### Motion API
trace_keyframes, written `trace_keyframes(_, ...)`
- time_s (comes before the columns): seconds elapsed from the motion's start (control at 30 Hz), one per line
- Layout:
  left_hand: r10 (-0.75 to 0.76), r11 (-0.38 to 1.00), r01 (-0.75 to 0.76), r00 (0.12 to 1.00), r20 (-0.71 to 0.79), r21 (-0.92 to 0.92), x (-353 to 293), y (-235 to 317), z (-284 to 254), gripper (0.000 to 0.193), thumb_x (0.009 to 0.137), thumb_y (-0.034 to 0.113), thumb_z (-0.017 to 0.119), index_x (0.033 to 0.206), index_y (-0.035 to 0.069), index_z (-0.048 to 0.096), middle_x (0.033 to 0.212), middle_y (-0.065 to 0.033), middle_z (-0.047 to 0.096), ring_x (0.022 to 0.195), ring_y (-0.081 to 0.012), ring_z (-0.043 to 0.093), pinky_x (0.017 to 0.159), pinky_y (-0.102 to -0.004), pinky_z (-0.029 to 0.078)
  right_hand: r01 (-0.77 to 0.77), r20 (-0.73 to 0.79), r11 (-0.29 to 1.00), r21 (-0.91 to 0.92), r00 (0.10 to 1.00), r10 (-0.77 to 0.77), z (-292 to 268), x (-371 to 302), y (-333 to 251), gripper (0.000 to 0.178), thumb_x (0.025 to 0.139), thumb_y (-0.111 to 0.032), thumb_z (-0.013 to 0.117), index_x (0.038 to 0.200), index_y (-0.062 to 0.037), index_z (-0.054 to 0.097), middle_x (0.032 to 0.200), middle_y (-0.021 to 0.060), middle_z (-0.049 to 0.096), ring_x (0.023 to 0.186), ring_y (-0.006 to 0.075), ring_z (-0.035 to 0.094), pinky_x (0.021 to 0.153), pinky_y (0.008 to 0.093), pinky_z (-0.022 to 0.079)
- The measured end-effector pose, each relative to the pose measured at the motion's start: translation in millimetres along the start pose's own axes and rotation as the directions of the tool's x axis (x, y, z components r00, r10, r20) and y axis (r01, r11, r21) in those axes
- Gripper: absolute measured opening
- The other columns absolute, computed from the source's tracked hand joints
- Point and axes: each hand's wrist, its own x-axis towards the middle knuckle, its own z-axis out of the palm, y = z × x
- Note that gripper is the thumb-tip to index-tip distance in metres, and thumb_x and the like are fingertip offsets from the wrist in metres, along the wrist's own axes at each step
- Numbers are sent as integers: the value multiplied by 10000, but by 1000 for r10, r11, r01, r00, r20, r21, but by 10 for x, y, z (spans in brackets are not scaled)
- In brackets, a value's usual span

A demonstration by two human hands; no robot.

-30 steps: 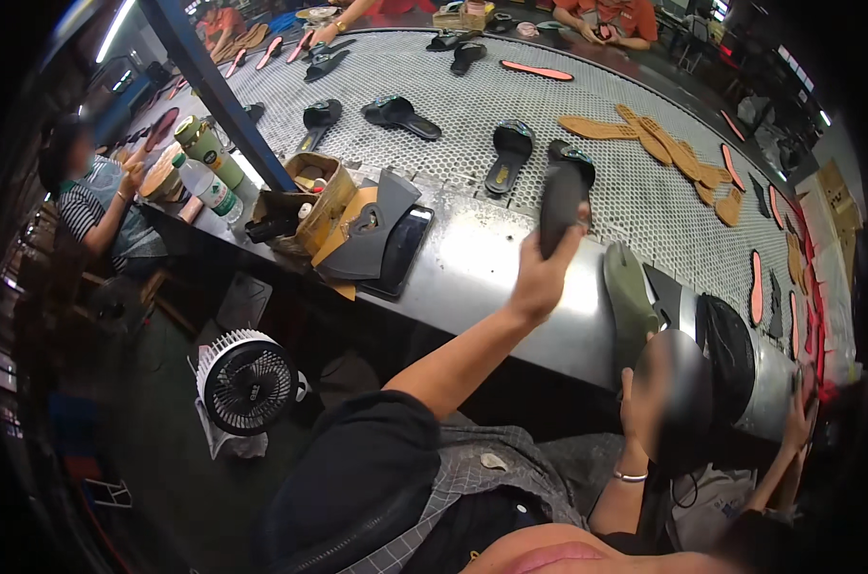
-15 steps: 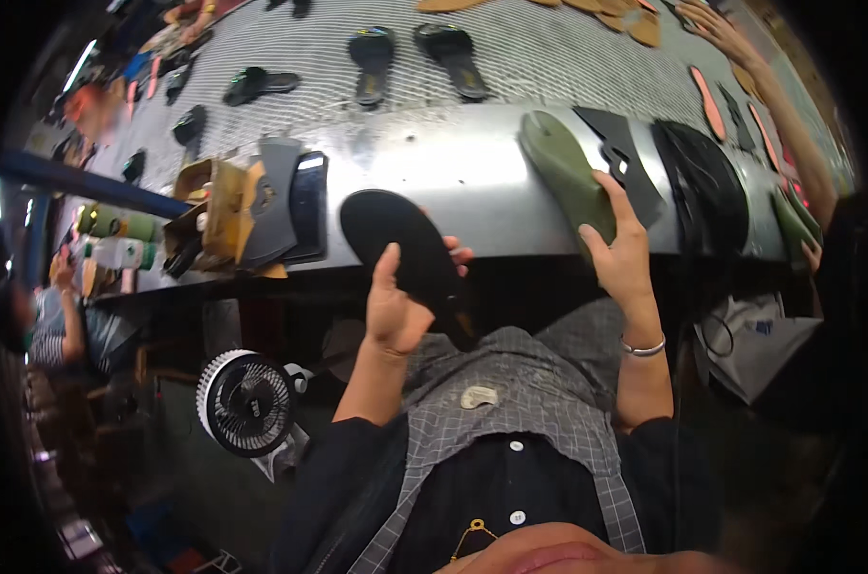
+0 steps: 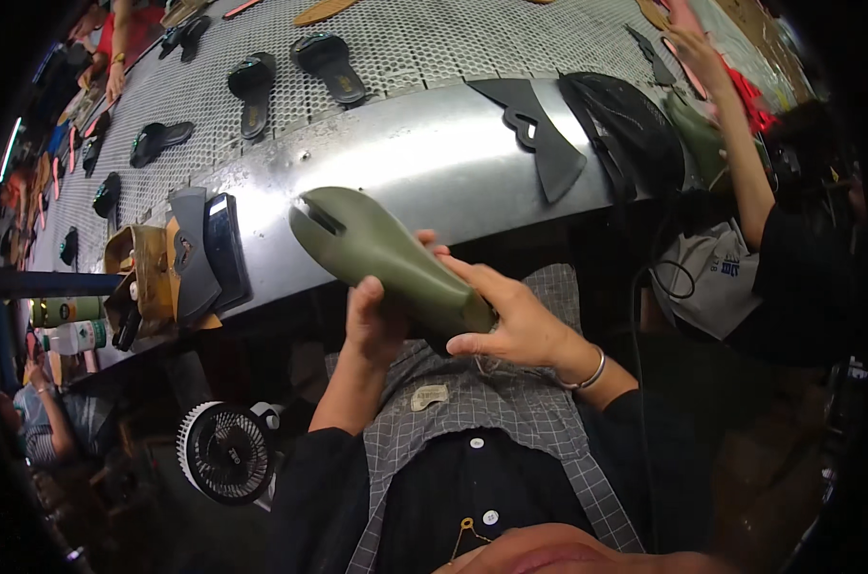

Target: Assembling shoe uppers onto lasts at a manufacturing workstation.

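Note:
A green shoe last [image 3: 386, 244] with a slot near its toe is between my two hands, above the near edge of the metal table. My left hand [image 3: 374, 325] grips it from the left and below, its fingertips showing past the far side. Around the heel end, my right hand [image 3: 520, 320] is closed, thumb on the near side and fingers along the far side. The black sole seen earlier in my left hand is hidden, and I cannot tell whether it lies under the last. A dark grey cut-out piece [image 3: 549, 158] lies on the table to the right.
Black slide sandals [image 3: 330, 72] stand on the mesh conveyor [image 3: 395, 38] beyond the metal table [image 3: 424, 143]. To the left are a phone [image 3: 225, 249] and a tool box [image 3: 150, 273]. A fan [image 3: 225, 452] stands below. A co-worker's arm [image 3: 745, 143] reaches in at the right, near a black mesh bag [image 3: 635, 124].
My right hand has lifted the green shoe last off the table and brought it left to my left hand. The black sole has gone out of sight. The view has shifted right.

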Motion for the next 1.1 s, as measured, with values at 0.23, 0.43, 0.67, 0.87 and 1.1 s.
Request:
trace_keyframes(0.23,208,950,-255,947,-246,-178,286,566,-114,646,748,426,611,1226,24,445,1174,-197,508,1062,-361,522,929,-499,428,-207,203,649,732,976,82,-421,-161,75,223,726,-82,640,546,-20,524,476,52,511,565,133,577,743,274,453)
trace_keyframes(0.43,-23,890,-113,956,-291,-441,664,120,229,758,695,475,632,1196,-52,420,1139,-233,479,1064,-355,481,951,-517,380,-242,145,594,767,968,207,-29,373,280,64,721,-48,636,730,-1,594,744,85,633,717,145,613,683,257,487)
trace_keyframes(0.67,-222,953,258,952,212,-162,300,-420,19,774,680,467,645,1233,-27,424,1143,-222,510,1008,-321,569,883,-445,483,-64,-52,978,196,996,76,-940,569,222,392,772,-108,642,1125,18,530,1041,126,616,688,128,628,551,206,476)
trace_keyframes(0.87,-430,747,530,845,317,-401,224,-1023,-295,692,651,267,679,1248,26,426,1110,-159,553,998,-275,582,853,-440,504,-280,-549,920,-274,831,90,-1558,1327,774,830,694,-203,757,1341,63,311,1314,251,418,684,142,631,508,232,481)
trace_keyframes(1.1,-377,821,497,841,388,-280,250,-997,-475,933,623,294,723,1403,130,238,1212,-234,483,1067,-321,544,935,-482,441,-203,-251,975,-94,952,174,-1594,1215,959,258,745,-94,690,972,-6,603,863,56,615,702,97,562,587,220,445)
